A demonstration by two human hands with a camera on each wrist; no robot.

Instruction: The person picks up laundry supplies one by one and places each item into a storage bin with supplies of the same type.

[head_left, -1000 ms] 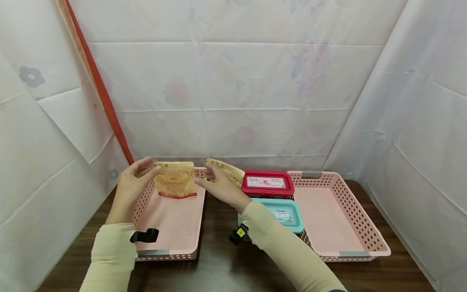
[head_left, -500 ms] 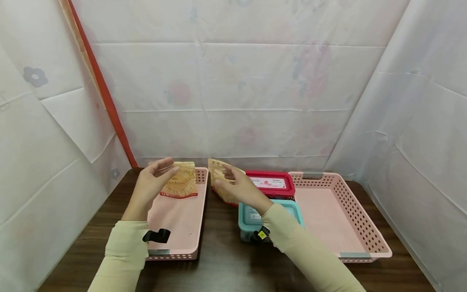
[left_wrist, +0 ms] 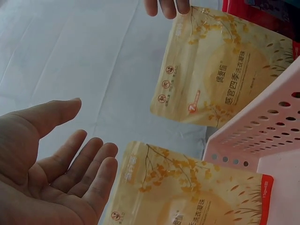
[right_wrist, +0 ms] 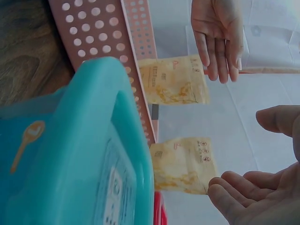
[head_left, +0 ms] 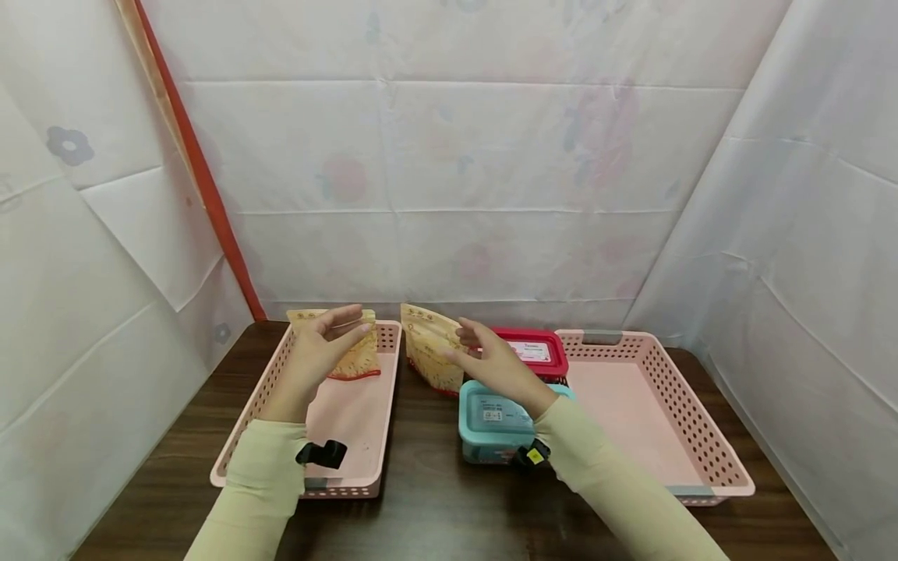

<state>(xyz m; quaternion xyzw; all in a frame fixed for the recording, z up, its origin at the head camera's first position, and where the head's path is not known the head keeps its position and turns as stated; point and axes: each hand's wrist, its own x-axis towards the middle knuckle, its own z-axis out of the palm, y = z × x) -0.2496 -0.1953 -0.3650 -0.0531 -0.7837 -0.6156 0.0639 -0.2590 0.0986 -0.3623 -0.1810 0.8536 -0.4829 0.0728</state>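
Both hands hold nothing, their fingers loosely bent. My left hand point(head_left: 319, 351) hovers over the left pink basket point(head_left: 387, 421), in front of a yellow laundry-pod pouch point(head_left: 361, 358) that stands upright at the basket's far end. A gap shows between those fingers and the pouch point(left_wrist: 187, 187) in the left wrist view. My right hand point(head_left: 494, 362) is just right of a second yellow pouch point(head_left: 429, 347), which stands between the baskets. Its fingertips overlap that pouch's edge point(right_wrist: 183, 164) in the right wrist view; I cannot tell if they touch. The right forearm passes over a teal-lidded box point(head_left: 484, 421).
A red-lidded box point(head_left: 536, 351) sits behind the teal one, partly hidden by the right hand. The right pink basket point(head_left: 701, 405) stands beside the boxes. White sheeting point(head_left: 449, 156) closes off the back and sides of the dark wooden table point(head_left: 435, 514).
Both hands have moved right. The right hand drew away from the second pouch, uncovering more of it. The left hand came off the edge of the first pouch. Both pouches stay standing.
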